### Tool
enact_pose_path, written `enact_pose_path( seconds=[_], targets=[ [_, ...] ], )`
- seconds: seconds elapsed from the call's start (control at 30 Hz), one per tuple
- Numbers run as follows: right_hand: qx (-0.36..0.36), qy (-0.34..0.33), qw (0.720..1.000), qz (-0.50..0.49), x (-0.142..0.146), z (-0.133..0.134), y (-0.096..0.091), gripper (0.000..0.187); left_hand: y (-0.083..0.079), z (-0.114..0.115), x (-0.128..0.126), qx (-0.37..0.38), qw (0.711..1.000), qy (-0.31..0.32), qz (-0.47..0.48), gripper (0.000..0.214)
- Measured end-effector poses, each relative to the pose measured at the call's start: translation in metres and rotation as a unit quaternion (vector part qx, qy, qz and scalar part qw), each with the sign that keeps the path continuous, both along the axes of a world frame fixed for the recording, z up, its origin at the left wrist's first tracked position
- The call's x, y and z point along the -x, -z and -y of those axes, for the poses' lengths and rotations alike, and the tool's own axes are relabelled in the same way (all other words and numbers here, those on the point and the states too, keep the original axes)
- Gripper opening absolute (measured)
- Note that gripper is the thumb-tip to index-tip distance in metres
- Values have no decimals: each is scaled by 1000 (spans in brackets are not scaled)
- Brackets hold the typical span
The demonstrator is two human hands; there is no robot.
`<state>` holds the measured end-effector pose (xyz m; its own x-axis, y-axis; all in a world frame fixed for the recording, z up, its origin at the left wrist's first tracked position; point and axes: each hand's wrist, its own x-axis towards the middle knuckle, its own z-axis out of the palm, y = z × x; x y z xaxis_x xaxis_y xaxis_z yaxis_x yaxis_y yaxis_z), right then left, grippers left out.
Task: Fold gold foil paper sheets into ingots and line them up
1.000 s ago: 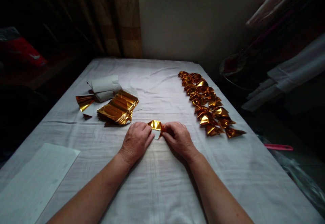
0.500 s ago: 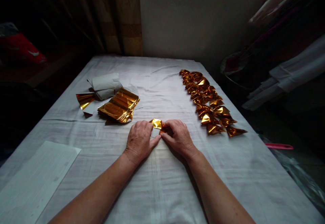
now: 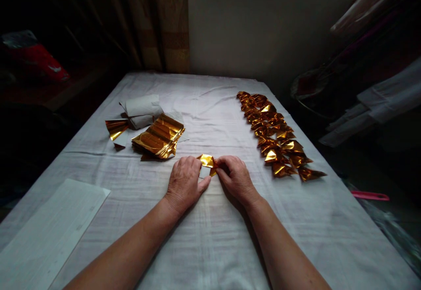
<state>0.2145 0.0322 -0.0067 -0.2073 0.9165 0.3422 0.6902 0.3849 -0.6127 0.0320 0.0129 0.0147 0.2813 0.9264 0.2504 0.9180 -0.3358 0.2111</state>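
Observation:
Between my hands, on the cloth-covered table, lies a small folded piece of gold foil paper [image 3: 207, 161] with a white underside showing at the front. My left hand [image 3: 186, 177] is closed on its left side, the thumb along the near edge. With thumb and fingers together, my right hand [image 3: 236, 177] pinches the right corner. Beyond my left hand sits a stack of gold foil paper [image 3: 160, 134]. Folded gold foil pieces [image 3: 271, 136] stand in two rows to the right of my right hand.
Rolled whitish paper [image 3: 142, 106] and a fanned foil sheet [image 3: 116, 127] lie at the back left. A pale sheet [image 3: 55, 230] is at the front left. Past the right table edge are a pink handle [image 3: 370, 195] and hanging cloth. A curtain and wall stand behind.
My right hand has drawn slightly right, away from my left, and more of the foil's right corner shows. The whole view has shifted a little.

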Motion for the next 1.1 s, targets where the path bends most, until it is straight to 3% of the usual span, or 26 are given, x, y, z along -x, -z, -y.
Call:
enact_pose_path(
  seconds=[0.57, 0.73, 0.9, 1.1],
  targets=[
    [-9, -14, 999, 42, 1, 2, -5, 10, 0, 0, 5, -8, 999, 21, 25, 17],
    [-36, -56, 996, 58, -3, 8, -8, 16, -9, -8, 22, 23, 993, 62, 95, 16],
    [-25, -83, 991, 98, -4, 11, -13, 26, -12, -23, 45, 26, 984, 145, 100, 27],
    [-31, -68, 989, 130, -1, 11, -15, 26, -4, -31, 57, 24, 980, 148, 129, 37]
  ],
)
